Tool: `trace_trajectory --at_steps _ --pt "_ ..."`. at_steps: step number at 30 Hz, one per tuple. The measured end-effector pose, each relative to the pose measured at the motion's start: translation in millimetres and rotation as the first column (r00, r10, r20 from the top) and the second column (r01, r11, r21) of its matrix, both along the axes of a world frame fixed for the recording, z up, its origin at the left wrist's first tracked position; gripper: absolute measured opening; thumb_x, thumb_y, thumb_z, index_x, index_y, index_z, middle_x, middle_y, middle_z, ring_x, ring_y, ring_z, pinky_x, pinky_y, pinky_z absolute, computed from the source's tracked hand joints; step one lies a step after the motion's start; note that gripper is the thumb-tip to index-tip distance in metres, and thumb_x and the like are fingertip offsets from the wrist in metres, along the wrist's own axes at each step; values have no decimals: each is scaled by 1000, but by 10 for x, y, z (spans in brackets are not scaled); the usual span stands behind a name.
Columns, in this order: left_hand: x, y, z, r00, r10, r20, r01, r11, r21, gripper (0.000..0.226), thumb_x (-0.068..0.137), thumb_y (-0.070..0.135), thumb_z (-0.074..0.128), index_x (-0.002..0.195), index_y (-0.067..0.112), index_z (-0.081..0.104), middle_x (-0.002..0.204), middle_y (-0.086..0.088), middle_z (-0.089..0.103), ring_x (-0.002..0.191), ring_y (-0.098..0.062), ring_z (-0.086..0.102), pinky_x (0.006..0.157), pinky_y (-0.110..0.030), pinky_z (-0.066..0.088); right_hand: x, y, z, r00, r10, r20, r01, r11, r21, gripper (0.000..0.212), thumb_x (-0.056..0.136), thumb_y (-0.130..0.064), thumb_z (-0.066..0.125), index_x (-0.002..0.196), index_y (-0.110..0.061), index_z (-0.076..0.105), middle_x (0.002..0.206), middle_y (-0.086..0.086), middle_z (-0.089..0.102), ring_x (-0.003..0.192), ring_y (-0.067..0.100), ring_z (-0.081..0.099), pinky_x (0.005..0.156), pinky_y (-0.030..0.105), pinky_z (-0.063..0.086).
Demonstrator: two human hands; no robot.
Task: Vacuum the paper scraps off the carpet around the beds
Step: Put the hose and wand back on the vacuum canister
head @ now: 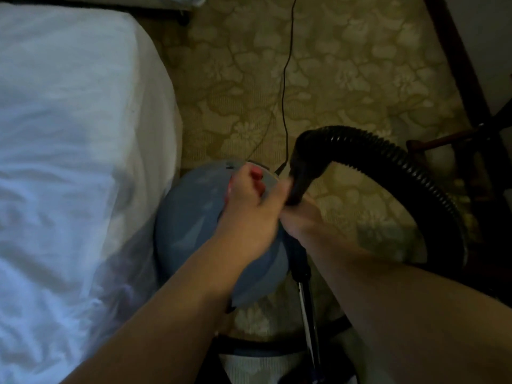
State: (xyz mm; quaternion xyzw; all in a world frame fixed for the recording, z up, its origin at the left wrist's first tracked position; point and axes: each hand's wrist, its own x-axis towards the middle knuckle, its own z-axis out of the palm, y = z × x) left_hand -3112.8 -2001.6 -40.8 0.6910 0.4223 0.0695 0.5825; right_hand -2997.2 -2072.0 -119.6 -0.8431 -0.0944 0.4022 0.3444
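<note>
Below, floral carpet [346,65] — white bed [69,134] left

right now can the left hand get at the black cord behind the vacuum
Probably yes. The left hand is over the far end of the vacuum, and the cord comes out just beyond; nothing lies between. The right hand holds the hose.

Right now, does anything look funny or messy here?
Nothing is spilled or broken. Only the thin black power cord trails loose across the beige flowered carpet from the round blue-grey vacuum cleaner, where feet could catch it.
</note>
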Motion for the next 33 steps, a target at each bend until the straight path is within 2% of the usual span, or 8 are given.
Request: trace_trajectory --at_steps 2,4,7,10,16,21,28,33 --pt "-232 76 -462 929 27 -369 40 984 173 69 76 62 66 131 26 45 126 0 55 118 -22 56 100 -45 49 79 -29 -131 996 -86 -39 87 996 22 26 86 -33 81 109 -33 68 104 -4 72 99 21 69 95 43 59" --pt "-348 52 -759 823 -1 -568 150 965 215 65 76 51 69 124 17 43 122 -11 54 115 -37 56 93 -49 50 171 -59 -296 995 -90 -41 92 995 26 28 82 -33 84 106 -32 70 100 -6 73 96 20 71 93 43 61" --pt "-279 -26 -1021 838 27 -544 151 948 280 54 87 30 68 124 8 36 118 -18 61 105 -43 62 82 -46 49 345 -85 -474 991 -124 -58 127 990 66 39 79 -34 90 111 -20 74 96 -4 75 88 16 72 83 37 63" --pt "-171 42 -1173 878 32 -478 165 916 365 48 89 23 66 122 9 35 114 -16 61 99 -42 62 75 -40 44 576 -115 -634 994 -110 -28 111 993 39 32 84 -26 86 110 -13 72 92 0 73 83 18 72 68 29 59" --pt "289 400 -1293 929 -13 -371 198 862 466 45 89 23 64 123 8 39 98 -2 49 83 -23 52 66 -34 39 869 -34 -708 983 -167 -72 170 985 38 38 86 -40 86 115 -19 74 101 -5 75 94 19 72 82 34 59" --pt "806 686 -1351 933 -30 -359 206 861 465 44 91 28 63 123 10 38 107 -9 58 86 -28 58 65 -35 42 1117 273 -594 969 -232 -86 242 962 124 30 84 -37 87 106 -20 77 107 -1 78 101 22 74 96 44 61" --pt "1437 1028 -1368 941 -73 -331 221 872 437 45 92 30 60 126 13 36 108 -7 58 82 -23 53 64 -36 40 1664 774 -443 974 -227 -11 226 961 160 33 85 -21 86 115 -12 74 101 2 78 94 20 76 76 33 64" --pt "1928 1273 -1358 935 -100 -339 246 873 421 43 93 29 60 124 14 34 105 -5 56 78 -23 51 61 -35 38 2029 1048 -475 986 -79 144 63 992 108 29 84 -21 85 109 -25 72 99 -7 72 92 13 70 83 33 60"
